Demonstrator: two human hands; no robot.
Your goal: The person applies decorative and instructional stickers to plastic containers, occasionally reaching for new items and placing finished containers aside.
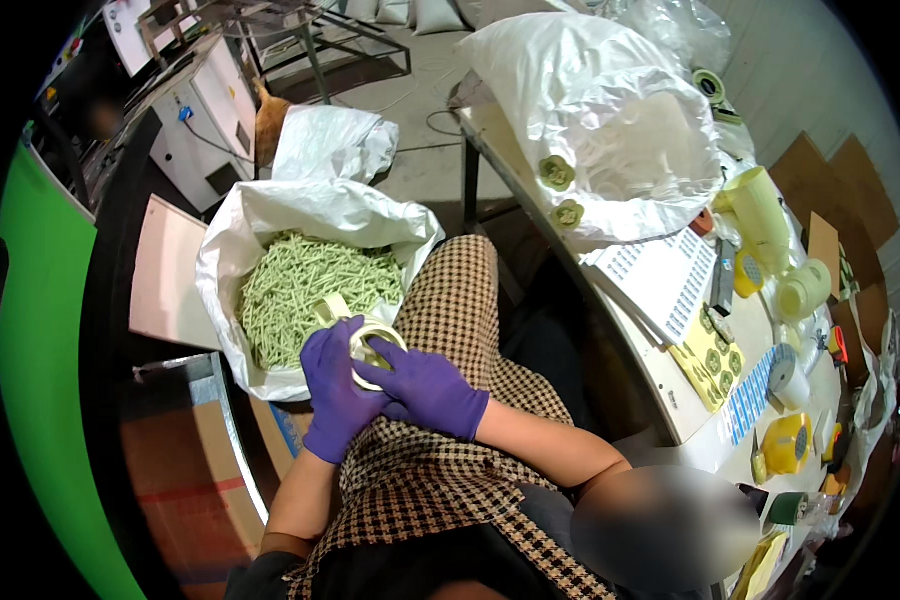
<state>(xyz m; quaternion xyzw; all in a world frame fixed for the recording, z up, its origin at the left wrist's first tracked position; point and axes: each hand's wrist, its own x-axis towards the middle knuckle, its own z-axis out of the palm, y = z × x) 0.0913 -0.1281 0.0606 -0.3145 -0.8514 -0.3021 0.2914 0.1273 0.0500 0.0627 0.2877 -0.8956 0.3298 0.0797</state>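
Purple gloves cover both of my hands, which are close together above my lap. Between them is a pale cream, ring-rimmed plastic piece (362,345), tilted so that its round opening shows. My left hand (338,388) wraps round its near left side. From the right, my right hand (432,390) grips the rim, with thumb and fingers at the opening. The fingers partly hide the piece, and a cream tab sticks up beyond them. Just past my hands stands an open white sack (225,270) holding many short, pale green sticks (295,275).
To the right runs a worktable (660,395) with a big white bag (560,70), printed paper sheets (660,280), a yellow sheet of round green stickers (708,362), a pale yellow cylinder (760,215) and a yellow tape dispenser (788,443). A cardboard box (185,450) sits at my left.
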